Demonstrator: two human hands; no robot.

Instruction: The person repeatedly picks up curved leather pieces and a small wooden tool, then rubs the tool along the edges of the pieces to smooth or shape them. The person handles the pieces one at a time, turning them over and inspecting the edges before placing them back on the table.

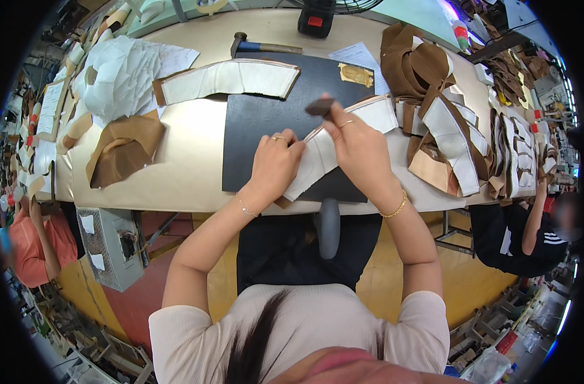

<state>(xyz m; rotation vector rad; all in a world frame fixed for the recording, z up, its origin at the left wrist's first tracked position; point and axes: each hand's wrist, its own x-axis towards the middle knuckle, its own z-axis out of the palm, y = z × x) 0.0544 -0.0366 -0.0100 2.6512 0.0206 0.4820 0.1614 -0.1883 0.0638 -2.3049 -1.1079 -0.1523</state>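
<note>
Edges first: the worktop ran in a bend across the view, its front edge just before the person's lap. The dark flat board lay near that edge. Widest room was to the left, where a broad strip of covering showed between the board and the folded brown piece. The right side was crowded: a heap of white-lined pieces stood close beside the board, with a brown stack behind. At the far side, the hammer and a second curved panel bounded the room; the panel overlapped the board's far left corner.

Materials: worktop covering pale gold, with a smooth sheen; board matte, blue-black, straight-sided. Both panels were arched strips, white-faced with brown margins. White stack: ruffled, layered edges.

Hands: the worked panel lay aslant over the board, its near end by the front edge. Left hand: fingers curled at the panel's left edge; whether pinching or pressing, could not tell. Right hand: above the panel, thumb and fingers closed on a small dark brown piece, slightly blurred. Both forearms angled inward.
</note>
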